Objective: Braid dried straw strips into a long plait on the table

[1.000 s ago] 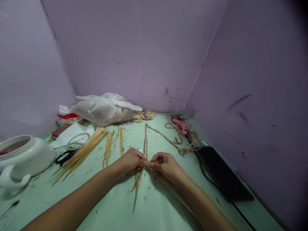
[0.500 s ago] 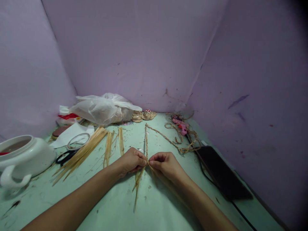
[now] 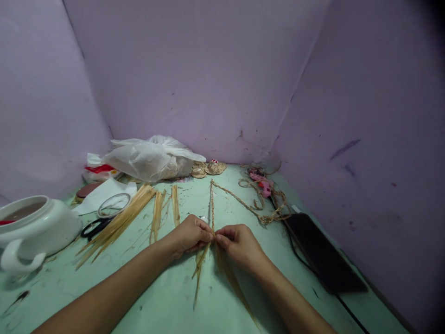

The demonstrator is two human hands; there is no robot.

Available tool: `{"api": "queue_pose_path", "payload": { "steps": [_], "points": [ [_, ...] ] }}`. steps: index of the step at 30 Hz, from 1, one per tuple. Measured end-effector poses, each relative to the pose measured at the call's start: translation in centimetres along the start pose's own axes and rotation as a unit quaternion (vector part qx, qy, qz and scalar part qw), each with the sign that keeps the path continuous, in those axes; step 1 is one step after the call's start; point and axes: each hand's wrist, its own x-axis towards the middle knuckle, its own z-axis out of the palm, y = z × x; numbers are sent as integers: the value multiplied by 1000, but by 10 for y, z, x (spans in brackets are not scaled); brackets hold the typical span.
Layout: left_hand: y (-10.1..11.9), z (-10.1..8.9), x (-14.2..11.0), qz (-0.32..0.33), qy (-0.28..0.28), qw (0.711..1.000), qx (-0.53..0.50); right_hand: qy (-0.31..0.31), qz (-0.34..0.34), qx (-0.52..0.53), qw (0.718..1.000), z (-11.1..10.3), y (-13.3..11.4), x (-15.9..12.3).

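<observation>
A thin braid of dried fibre runs from a bend near the back of the green table down to my two hands. My left hand pinches the braid's near end from the left. From the right, thumb and fingertips of my right hand close on the fibre strands at the same spot. Loose strand ends hang below my left fingers. Past the bend, the finished cord slants right into a loose tangle. How the strands cross between the fingertips is hidden.
Flat fibre strips lie at left over black-handled scissors, beside a white pot holding liquid. A plastic bag rests against the back wall. A pink glue gun and a black flat device with a cable are at right.
My right hand has shifted slightly down, its fingers still at the braid's end. The strands below it now spread out towards the lower right. My left hand stays almost in place.
</observation>
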Motion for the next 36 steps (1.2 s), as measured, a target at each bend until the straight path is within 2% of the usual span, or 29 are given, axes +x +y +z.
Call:
{"api": "queue_pose_path", "payload": {
  "steps": [5,8,10,13,17,23,27,29,33,36],
  "points": [
    [-2,0,1,6,1,1000,5,36,44,71,996,7,-7,0],
    [-2,0,0,12,-1,1000,17,20,106,150,983,14,-10,1],
    [-2,1,-1,20,-10,999,34,9,141,168,976,17,-11,2],
    [-3,1,-2,27,-28,998,57,16,121,116,986,16,-7,5],
    [-4,0,0,25,-17,996,81,28,83,75,993,13,1,8],
    [-9,-2,5,52,-17,989,134,-19,83,151,985,10,-4,7],
    [-7,-3,3,62,-13,984,169,-23,84,170,982,9,-8,6],
    [-3,-3,0,64,7,975,214,-10,96,151,984,10,-8,7],
    [8,0,-12,55,110,931,345,11,120,143,982,11,-10,6],
    [12,13,-24,56,150,901,402,8,134,178,975,10,-14,4]
  ]
}}
